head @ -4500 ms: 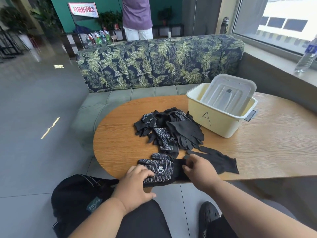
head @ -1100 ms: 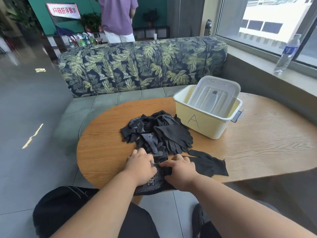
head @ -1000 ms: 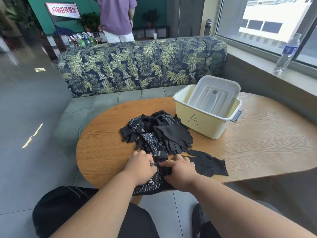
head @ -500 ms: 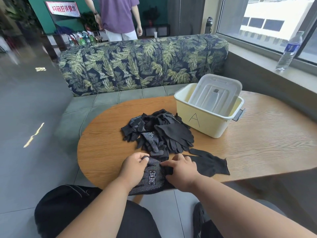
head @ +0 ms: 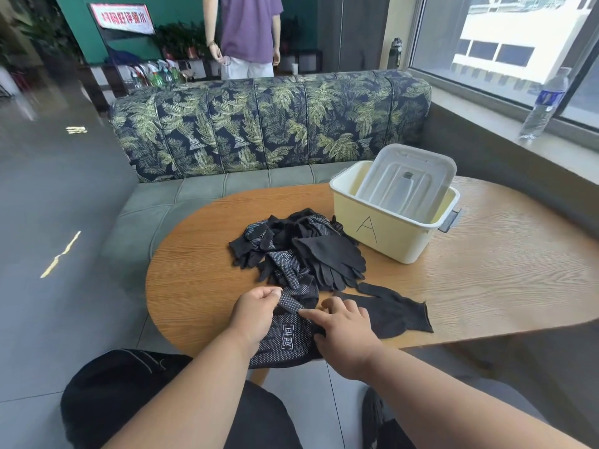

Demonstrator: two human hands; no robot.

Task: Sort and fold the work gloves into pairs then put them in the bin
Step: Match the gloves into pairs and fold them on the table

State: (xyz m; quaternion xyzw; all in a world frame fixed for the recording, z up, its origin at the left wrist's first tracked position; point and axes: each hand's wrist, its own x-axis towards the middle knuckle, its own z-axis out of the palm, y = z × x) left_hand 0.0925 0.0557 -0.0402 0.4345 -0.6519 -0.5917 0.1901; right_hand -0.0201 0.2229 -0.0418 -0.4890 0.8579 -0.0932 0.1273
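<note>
While the left hand (head: 256, 314) is pinching the fingers of the dotted glove (head: 285, 338) at the table's (head: 486, 286) 6 o'clock edge and the right hand (head: 343, 332) is pressing it flat with loose fingers, I'm guessing the fold is going best kept tight, with the bin (head: 392, 218) sitting at 1 o'clock past the pile (head: 301, 247).

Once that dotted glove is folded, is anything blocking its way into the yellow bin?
Yes. The bin's own lid sits tilted inside the yellow bin, covering much of the opening. The glove pile also lies between the dotted glove and the bin, though the hands could probably lift over it.
</note>
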